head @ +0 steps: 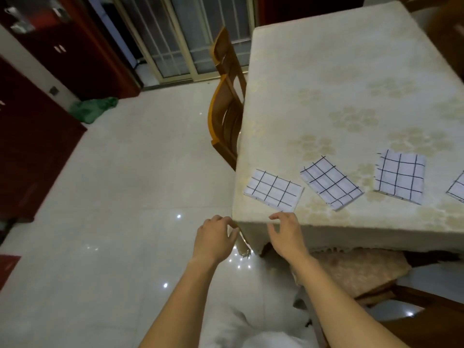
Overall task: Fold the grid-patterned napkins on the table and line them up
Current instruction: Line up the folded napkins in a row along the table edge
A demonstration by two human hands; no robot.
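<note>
Several folded white napkins with black grid lines lie in a rough row along the near edge of the table [351,79]. The leftmost napkin [273,190] sits at the table's near left corner. Beside it lies a second napkin [331,183], turned at an angle, then a third napkin [399,176]. A fourth napkin [457,188] is cut off by the right edge. My left hand [216,237] hovers off the table corner, fingers loosely curled, holding nothing. My right hand [286,234] hangs at the table's front edge just below the leftmost napkin, fingers relaxed and empty.
A cream floral tablecloth covers the table. Two wooden chairs [226,114] stand against its left side. A cushioned chair [359,272] is tucked under the near edge. Glossy tile floor [125,197] spreads to the left, with dark red cabinets [32,146] beyond.
</note>
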